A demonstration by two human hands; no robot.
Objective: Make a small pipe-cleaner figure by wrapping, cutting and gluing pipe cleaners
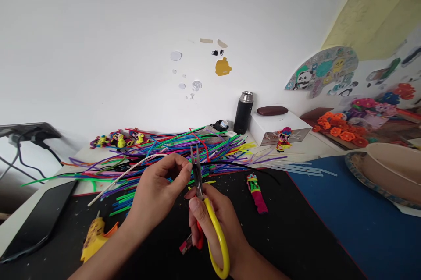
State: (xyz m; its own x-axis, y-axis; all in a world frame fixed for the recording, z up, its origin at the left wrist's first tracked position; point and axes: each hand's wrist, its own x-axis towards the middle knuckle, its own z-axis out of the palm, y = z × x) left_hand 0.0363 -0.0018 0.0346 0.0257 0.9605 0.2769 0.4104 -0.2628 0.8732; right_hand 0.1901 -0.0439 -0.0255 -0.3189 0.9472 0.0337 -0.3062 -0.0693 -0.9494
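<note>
My left hand [161,183] is closed, thumb and index finger pinching the end of a black pipe cleaner [237,164]. The pipe cleaner passes by the scissors' blades and runs off to the right. My right hand [217,216] is wrapped round a pair of scissors [215,232] with a yellow handle. Their blades point up, slightly parted, beside my left fingertips. Whether the pipe cleaner lies between the blades I cannot tell. Below my right hand is a small red and silver object [190,242], partly hidden. A colourful pipe-cleaner figure [257,194] lies to the right.
Behind my hands spreads a pile of coloured pipe cleaners [108,166]. A yellow glue gun [95,240] and a phone [39,216] lie left. A black thermos [244,113] and white box [279,126] stand against the wall. A bowl [388,170] is at the right.
</note>
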